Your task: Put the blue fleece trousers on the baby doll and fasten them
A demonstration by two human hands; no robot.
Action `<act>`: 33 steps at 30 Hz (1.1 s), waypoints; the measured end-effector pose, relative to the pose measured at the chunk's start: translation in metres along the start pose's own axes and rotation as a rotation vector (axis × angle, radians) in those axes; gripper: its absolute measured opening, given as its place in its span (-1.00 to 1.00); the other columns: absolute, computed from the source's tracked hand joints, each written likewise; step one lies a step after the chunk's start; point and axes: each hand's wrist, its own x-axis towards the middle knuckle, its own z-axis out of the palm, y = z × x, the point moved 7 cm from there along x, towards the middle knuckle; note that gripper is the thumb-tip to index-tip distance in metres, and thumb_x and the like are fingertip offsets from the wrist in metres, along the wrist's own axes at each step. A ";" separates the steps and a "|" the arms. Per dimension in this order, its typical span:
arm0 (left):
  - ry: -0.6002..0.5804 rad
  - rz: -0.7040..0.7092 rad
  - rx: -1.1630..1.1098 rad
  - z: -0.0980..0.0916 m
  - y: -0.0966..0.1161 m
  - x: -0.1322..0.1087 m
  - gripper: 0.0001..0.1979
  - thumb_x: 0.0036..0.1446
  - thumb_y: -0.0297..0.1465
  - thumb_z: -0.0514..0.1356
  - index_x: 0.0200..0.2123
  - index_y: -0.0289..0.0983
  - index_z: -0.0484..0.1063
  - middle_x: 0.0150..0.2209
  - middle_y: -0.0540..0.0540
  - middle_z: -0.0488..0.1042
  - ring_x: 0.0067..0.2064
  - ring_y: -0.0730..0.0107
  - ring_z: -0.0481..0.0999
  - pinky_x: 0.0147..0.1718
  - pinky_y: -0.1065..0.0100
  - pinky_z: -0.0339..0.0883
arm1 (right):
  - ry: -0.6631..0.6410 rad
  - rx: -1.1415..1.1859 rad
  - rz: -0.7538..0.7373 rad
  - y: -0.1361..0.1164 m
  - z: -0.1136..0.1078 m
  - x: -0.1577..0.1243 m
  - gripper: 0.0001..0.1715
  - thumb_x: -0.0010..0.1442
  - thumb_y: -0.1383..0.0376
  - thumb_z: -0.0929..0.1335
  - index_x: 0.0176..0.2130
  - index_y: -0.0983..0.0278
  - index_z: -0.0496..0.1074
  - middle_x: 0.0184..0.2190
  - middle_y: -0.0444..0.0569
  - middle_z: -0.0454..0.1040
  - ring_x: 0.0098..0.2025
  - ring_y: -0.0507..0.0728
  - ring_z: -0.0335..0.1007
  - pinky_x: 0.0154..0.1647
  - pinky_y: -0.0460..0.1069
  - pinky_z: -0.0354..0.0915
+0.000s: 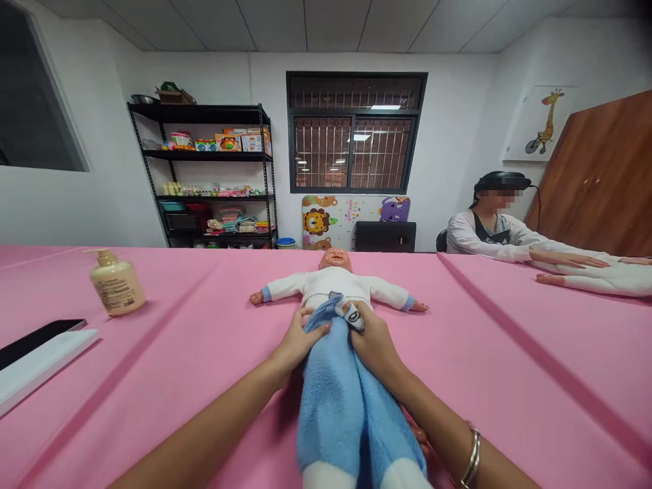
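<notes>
A person's left hand (300, 337) clenches a bunched fold of a blue fleece blanket (331, 407) at the waist of a baby doll (333, 285), while the right hand (374, 343) pinches the same fleece beside a small patterned tab (352, 316). The doll lies face up at mid-table, arms spread, the fleece running from its middle toward the person. The risks appear to lie in the grip: soft fleece could slip from either hand, and a hard pull could drag the doll across the smooth cover. A stray elbow could also tip the pump bottle (117, 282), standing upright well to the left, beyond a black phone (38, 343) on a white box (35, 373). A pink table cover (509, 380) spans the scene. Behind it, from left to right, are a black shelf unit (204, 155) of toys and folded goods, a barred window (354, 132), a giraffe picture (540, 122) and a wooden wardrobe (601, 176). At right, a seated co-worker (489, 231) rests both hands on a second doll (606, 278).
</notes>
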 end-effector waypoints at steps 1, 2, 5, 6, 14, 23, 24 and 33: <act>-0.037 0.006 -0.023 0.003 0.003 -0.001 -0.43 -0.05 -0.21 0.28 0.00 -0.23 0.16 -0.04 -0.15 0.36 -0.02 0.18 0.35 -0.10 0.27 0.24 | 0.037 -0.004 0.015 0.001 -0.003 0.000 -0.52 -0.10 0.49 0.16 -0.14 0.30 0.32 -0.22 -0.03 0.41 -0.16 0.14 0.27 -0.11 0.02 0.18; -0.070 0.028 -0.033 0.005 0.006 -0.001 -0.45 -0.04 -0.24 0.27 0.01 -0.22 0.18 -0.03 -0.13 0.36 -0.01 0.19 0.34 -0.08 0.27 0.23 | 0.060 0.010 0.038 0.001 -0.006 -0.001 -0.54 -0.10 0.47 0.17 -0.16 0.31 0.32 -0.24 -0.02 0.42 -0.17 0.14 0.28 -0.12 0.02 0.18; -0.114 0.140 0.005 0.006 0.016 0.002 -0.57 0.02 -0.28 0.22 -0.02 -0.24 0.28 -0.03 -0.11 0.37 0.03 0.19 0.31 0.02 0.26 0.16 | 0.010 0.240 0.194 0.006 -0.006 -0.001 -0.60 -0.14 0.40 0.22 -0.22 0.34 0.35 -0.30 -0.01 0.42 -0.21 0.16 0.30 -0.15 0.02 0.21; -0.115 0.179 0.034 0.005 0.019 0.004 -0.60 0.04 -0.28 0.21 -0.04 -0.26 0.31 -0.03 -0.11 0.37 0.04 0.18 0.30 0.04 0.25 0.14 | -0.035 0.378 0.282 0.009 -0.002 -0.003 -0.60 -0.15 0.37 0.24 -0.22 0.34 0.35 -0.33 -0.03 0.42 -0.24 0.16 0.31 -0.18 0.02 0.23; -0.031 0.147 -0.078 -0.009 0.007 0.017 -0.55 -0.05 -0.16 0.24 -0.13 -0.33 0.38 -0.11 -0.14 0.44 -0.12 0.16 0.42 -0.10 0.24 0.27 | -0.456 0.551 0.304 -0.020 0.017 -0.017 -0.25 -0.05 0.11 0.37 0.09 0.30 0.18 0.09 0.04 0.20 0.14 0.23 0.09 0.13 0.09 0.08; 0.002 0.042 -0.180 -0.014 0.002 0.019 -0.53 -0.14 -0.14 0.30 -0.23 -0.36 0.42 -0.28 -0.13 0.50 -0.29 0.23 0.45 -0.22 0.27 0.31 | -0.516 0.018 -0.040 -0.028 0.017 -0.023 -0.01 -0.12 0.44 0.34 0.24 0.24 -0.09 0.16 0.07 0.08 0.19 0.23 -0.02 0.19 0.13 -0.04; -0.029 0.034 -0.177 -0.012 0.001 0.018 -0.54 -0.11 -0.14 0.29 -0.21 -0.35 0.42 -0.25 -0.14 0.50 -0.27 0.22 0.45 -0.20 0.27 0.31 | -0.442 0.000 -0.042 -0.025 0.015 -0.020 -0.06 -0.12 0.49 0.29 0.22 0.24 -0.06 0.12 0.06 0.15 0.15 0.22 0.05 0.17 0.13 0.00; -0.075 0.281 0.141 -0.005 0.016 0.017 -0.59 0.12 -0.15 0.09 -0.11 -0.36 0.39 -0.12 -0.16 0.46 -0.07 0.15 0.40 -0.05 0.24 0.23 | -0.338 0.069 0.027 -0.012 0.020 -0.014 -0.21 -0.13 0.49 0.23 0.13 0.33 0.06 -0.08 0.05 0.30 -0.03 0.17 0.22 0.01 0.04 0.16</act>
